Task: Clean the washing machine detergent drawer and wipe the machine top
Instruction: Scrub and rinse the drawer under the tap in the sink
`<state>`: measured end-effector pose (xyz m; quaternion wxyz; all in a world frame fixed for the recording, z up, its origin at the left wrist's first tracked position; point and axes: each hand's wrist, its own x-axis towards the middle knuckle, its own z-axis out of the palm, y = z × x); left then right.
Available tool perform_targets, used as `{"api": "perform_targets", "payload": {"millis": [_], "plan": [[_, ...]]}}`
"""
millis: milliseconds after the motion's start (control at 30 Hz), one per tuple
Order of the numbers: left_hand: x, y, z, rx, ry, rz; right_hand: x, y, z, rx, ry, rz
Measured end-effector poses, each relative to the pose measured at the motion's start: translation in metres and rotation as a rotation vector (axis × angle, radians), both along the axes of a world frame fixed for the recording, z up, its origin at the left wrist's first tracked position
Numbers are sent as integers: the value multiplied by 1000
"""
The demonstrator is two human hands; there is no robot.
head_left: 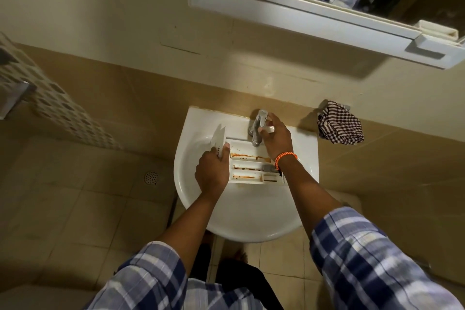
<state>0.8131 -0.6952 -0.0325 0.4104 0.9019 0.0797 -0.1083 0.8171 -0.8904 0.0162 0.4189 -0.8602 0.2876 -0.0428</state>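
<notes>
A white detergent drawer (249,165) lies across the white sink basin (241,219), its compartments streaked with orange-brown residue. My left hand (212,171) grips the drawer's left end by its front panel, thumb over the edge. My right hand (275,137) is at the chrome tap (258,124), fingers curled on its lever. No water stream is visible.
A checked cloth (339,126) hangs on the wall right of the sink. A mirror cabinet (327,17) juts out above. A patterned towel (50,98) hangs at left. A floor drain (151,177) sits in the tiled floor left of the basin.
</notes>
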Motion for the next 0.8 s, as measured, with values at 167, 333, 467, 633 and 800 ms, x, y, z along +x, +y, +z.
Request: {"api": "perform_targets", "payload": {"millis": [167, 333, 467, 633, 800], "plan": [[4, 1, -3, -31, -17, 12, 2, 0, -1, -36, -24, -6], [2, 2, -9, -87, 1, 30, 3, -1, 3, -82, -36, -6], [3, 2, -9, -103, 5, 36, 3, 0, 3, -98, -46, 10], [4, 2, -16, -131, 8, 44, 5, -3, 3, -126, -27, 16], [5, 2, -19, -157, 23, 44, 6, -9, 1, -138, -53, 50]]}}
